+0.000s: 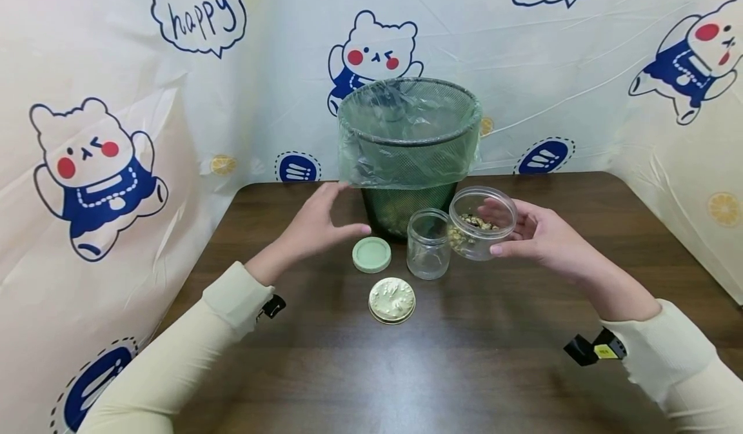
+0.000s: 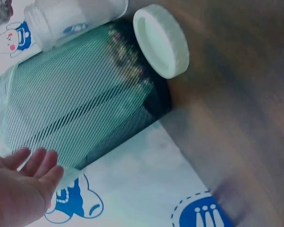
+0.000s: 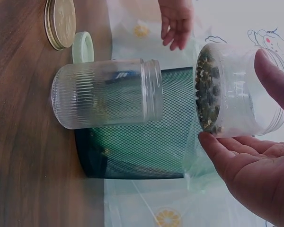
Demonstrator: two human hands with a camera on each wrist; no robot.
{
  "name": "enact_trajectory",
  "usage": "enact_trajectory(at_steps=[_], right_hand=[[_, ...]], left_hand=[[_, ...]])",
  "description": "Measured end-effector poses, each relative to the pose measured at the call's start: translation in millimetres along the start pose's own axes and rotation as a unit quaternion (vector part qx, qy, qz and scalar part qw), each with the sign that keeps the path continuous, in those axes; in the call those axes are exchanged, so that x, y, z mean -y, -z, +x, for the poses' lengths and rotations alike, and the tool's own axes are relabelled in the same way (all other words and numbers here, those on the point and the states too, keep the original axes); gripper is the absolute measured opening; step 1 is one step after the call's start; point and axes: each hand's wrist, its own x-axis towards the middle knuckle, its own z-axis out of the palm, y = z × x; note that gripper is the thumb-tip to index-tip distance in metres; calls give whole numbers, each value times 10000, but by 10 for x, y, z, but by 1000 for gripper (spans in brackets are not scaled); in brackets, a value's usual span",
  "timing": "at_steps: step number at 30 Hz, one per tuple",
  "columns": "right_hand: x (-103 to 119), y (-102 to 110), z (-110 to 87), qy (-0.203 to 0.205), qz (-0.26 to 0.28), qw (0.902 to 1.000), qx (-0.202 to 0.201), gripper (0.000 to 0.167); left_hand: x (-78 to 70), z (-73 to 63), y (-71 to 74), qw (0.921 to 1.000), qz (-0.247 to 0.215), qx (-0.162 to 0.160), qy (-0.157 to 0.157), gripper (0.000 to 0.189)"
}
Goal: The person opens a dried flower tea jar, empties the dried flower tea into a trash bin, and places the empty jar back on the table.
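Observation:
My right hand grips a clear plastic jar by its side, raised off the table. Dried bits, dark and yellowish, lie at its bottom; its mouth has no lid on. Just left of it stands an uncovered ribbed glass jar, with nothing visible inside. My left hand hovers with fingers spread beside the mesh bin, holding nothing. Near its thumb lies a pale green lid. Closer to me rests a gold lid with an embossed top.
A green plastic bag lines the bin and folds over its rim, behind the jars. The brown wooden table extends toward me. A printed cloth with cartoon bears hangs behind and along the sides.

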Motion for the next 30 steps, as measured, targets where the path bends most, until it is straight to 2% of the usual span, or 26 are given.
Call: enact_trajectory(at_steps=[7, 12, 16, 22, 30], right_hand=[[23, 56, 1, 19, -84, 9999, -83, 62], [63, 144, 6, 257, -291, 9991, -187, 62], [113, 205, 23, 329, -350, 9984, -300, 62], [178, 276, 59, 229, -527, 9969, -543, 58], [275, 387, 104, 339, -648, 9949, -702, 56]], left_hand=[[33, 101, 154, 9935, -574, -821, 537, 74], [79, 195, 254, 9873, -868, -1155, 665, 72], [85, 274, 322, 9835, -1030, -1269, 770, 76], [84, 421, 378, 9773, -1331, -1413, 843, 79], [60, 625, 359, 9687, -1961, -1285, 822, 84]])
